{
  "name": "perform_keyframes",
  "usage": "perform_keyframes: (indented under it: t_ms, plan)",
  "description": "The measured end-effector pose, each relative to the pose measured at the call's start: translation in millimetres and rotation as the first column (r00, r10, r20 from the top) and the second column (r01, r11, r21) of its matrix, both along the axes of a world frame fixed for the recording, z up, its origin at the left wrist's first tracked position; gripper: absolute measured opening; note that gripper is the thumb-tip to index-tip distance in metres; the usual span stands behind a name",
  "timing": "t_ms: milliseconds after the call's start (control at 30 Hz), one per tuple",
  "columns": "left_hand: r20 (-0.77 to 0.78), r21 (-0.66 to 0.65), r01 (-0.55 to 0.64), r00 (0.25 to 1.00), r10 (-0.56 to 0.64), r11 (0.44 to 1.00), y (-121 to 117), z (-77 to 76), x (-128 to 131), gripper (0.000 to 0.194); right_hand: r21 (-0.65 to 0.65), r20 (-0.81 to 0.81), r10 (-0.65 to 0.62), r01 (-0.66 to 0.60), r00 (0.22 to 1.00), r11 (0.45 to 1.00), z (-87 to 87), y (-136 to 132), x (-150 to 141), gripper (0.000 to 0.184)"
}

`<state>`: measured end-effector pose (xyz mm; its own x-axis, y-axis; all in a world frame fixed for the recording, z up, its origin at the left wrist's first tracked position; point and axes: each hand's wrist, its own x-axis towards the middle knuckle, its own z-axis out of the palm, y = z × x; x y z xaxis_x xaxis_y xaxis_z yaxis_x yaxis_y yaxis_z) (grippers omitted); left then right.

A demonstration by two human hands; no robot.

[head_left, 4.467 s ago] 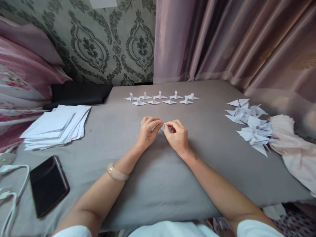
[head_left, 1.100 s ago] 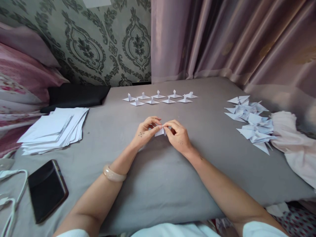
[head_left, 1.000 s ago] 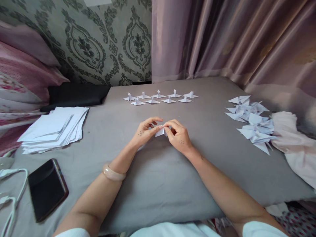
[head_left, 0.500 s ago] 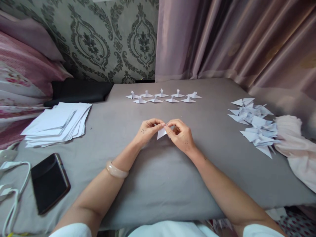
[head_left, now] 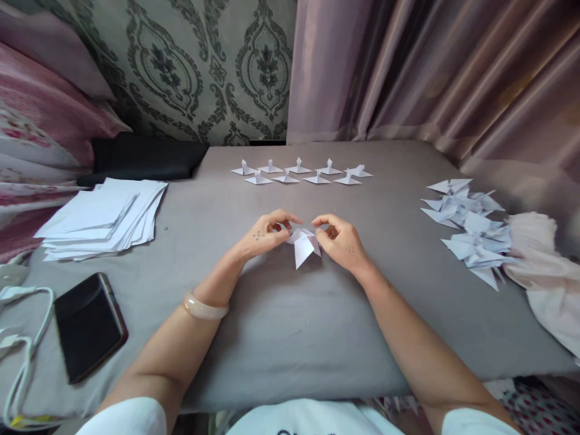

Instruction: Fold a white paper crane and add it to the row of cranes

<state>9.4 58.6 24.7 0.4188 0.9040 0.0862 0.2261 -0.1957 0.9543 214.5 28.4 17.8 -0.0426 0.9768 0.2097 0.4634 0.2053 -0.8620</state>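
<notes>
Between my two hands is a white origami crane, one pointed flap facing me and its folds spread out to both sides. My left hand has its thumb and a curled finger pinched at the crane's left tip, the forefinger reaching out above. On the other side, my right hand grips the right edge with the thumb in front; its forefinger is also raised, and the other fingers are partly hidden. Beyond the hands, several finished-looking white paper cranes stand in two rows.
A stack of white paper sheets lies at left, with a black phone and white cables nearer me. A heap of folded paper cranes sits at right beside a pale cloth. Behind it hangs a curtain.
My hands have moved apart from their close pinch over the paper. The crane's body now shows wider and more opened between them. The view has shifted slightly.
</notes>
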Motion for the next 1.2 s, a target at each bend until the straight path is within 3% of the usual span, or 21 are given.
perform_keyframes:
  t_ms: [167, 333, 433, 567, 667, 833, 1033, 1200]
  plan:
    - [-0.060, 0.104, 0.135, 0.990, -0.130, 0.985, 2.0, -6.0, 2.0, 0.026, -0.144, 0.055, 0.122, -0.113, 0.991, 0.983, -2.4, 3.5, 12.4, 0.021]
    - [-0.056, 0.136, 0.154, 0.987, -0.148, 0.979, 2.2, -12.5, 6.8, 0.020, -0.251, -0.105, 0.220, -0.239, 0.970, 0.938, -9.2, 4.3, 9.5, 0.016]
    - [0.003, 0.067, 0.092, 0.996, -0.092, 0.994, 1.9, -13.1, 7.3, 0.020, -0.234, -0.123, 0.145, -0.171, 0.982, 0.957, -7.3, 4.5, 7.5, 0.015]
    - [0.070, 0.020, 0.001, 0.998, -0.003, 1.000, 0.9, -13.2, 8.7, 0.021, -0.011, -0.058, 0.009, -0.010, 0.998, 1.000, 5.0, 1.1, 3.9, 0.015]
    - [0.093, 0.031, -0.043, 0.995, 0.040, 0.999, -0.9, -11.6, 10.5, 0.019, 0.133, 0.012, 0.024, -0.025, 1.000, 0.991, 13.3, -3.9, -1.0, 0.016]
    - [0.078, 0.154, -0.062, 0.996, 0.051, 0.986, -5.8, -8.4, 16.5, 0.014, 0.216, 0.155, -0.057, 0.023, 0.986, 0.976, 9.2, -8.5, -8.3, 0.006]
    - [0.042, 0.254, -0.069, 0.997, 0.060, 0.965, -9.1, -13.2, 23.4, 0.016, 0.208, 0.178, -0.071, 0.033, 0.981, 0.978, 1.0, -5.8, -8.8, 0.010]
    - [-0.005, 0.275, -0.097, 0.995, 0.102, 0.957, -8.4, -17.5, 21.2, 0.017, -0.022, 0.216, -0.098, 0.105, 0.971, 0.994, 13.8, -2.8, 8.3, 0.011]
